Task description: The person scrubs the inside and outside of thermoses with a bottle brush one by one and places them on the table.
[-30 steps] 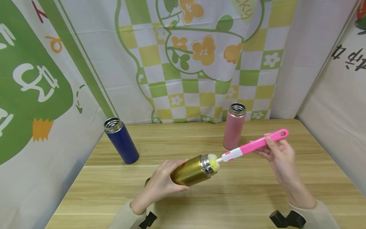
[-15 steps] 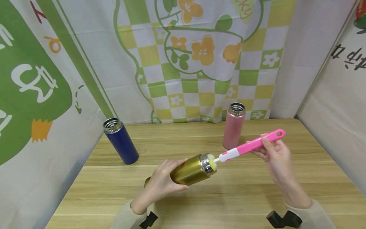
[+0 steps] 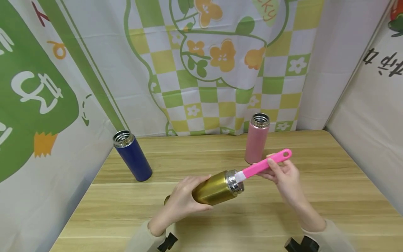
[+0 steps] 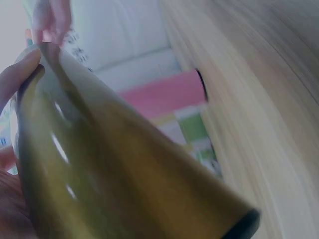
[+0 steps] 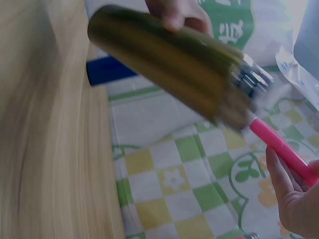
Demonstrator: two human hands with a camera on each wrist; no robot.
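My left hand grips a gold thermos bottle round its body and holds it tilted above the table, its steel mouth facing right. A bottle brush with a pink handle reaches into that mouth; its sponge head is hidden inside, and only part of the white neck shows. My right hand pinches the pink handle between thumb and fingers. The right wrist view shows the gold bottle with the brush handle at its mouth. In the left wrist view the gold body fills much of the picture.
On the wooden table an open blue bottle stands at the left. An open pink bottle stands at the back, just behind the brush. A patterned cloth hangs along the table's back edge, with printed cloths at both sides.
My right hand has moved left and slightly down, pushing the brush deeper into the gold bottle. The sponge has gone out of sight. The left hand and bottle have shifted slightly right.
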